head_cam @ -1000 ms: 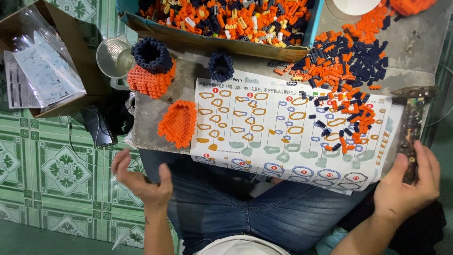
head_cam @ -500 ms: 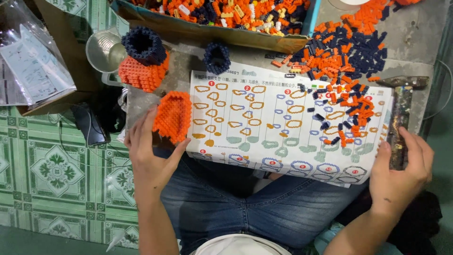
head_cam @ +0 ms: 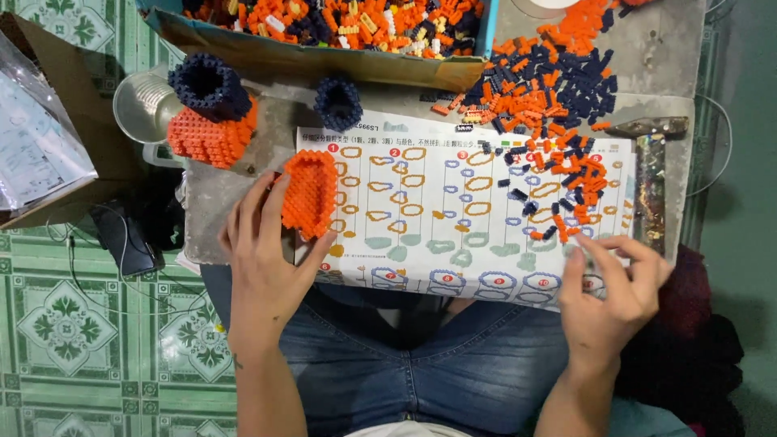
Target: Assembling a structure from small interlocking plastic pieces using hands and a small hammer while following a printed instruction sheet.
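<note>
While your left hand (head_cam: 263,251) lies spread with fingertips against the orange brick shell (head_cam: 309,193), that shell rests on the left edge of the instruction sheet (head_cam: 453,210). Your right hand (head_cam: 609,287) presses loosely curled fingers onto the sheet's lower right corner, just below scattered orange and navy bricks (head_cam: 558,186) on the counter (head_cam: 664,48).

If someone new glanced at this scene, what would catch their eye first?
Probably the heap of orange and navy bricks at the table's upper right, spilling onto the instruction sheet. Next, the orange brick shell on the sheet's left edge, with the left hand touching it.
</note>
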